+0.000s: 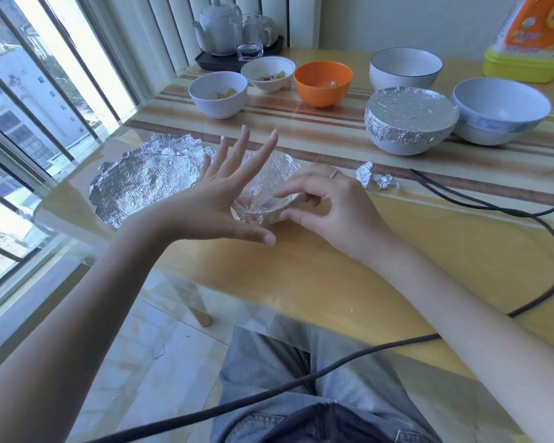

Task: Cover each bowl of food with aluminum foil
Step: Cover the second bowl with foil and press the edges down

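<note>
Denim-clad lap (269, 378) below a glass-topped yellow table (301, 276) beside a barred window (29, 91).
Left hand (218, 199) splayed, fingers straight, beside the foil-wrapped small bowl (269, 190); right hand (330, 206) pinches its foil rim.

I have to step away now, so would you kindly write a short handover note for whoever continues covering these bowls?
Left hand: open, fingers spread beside the small foil-wrapped bowl.
Right hand: pinching foil at that bowl's rim.
Done: large foil-covered bowl.
In progress: the small bowl, foil being tucked.
Left: two white bowls and the orange bowl, all with food, uncovered.
Spare foil sheet lies left; a foil scrap right.
</note>
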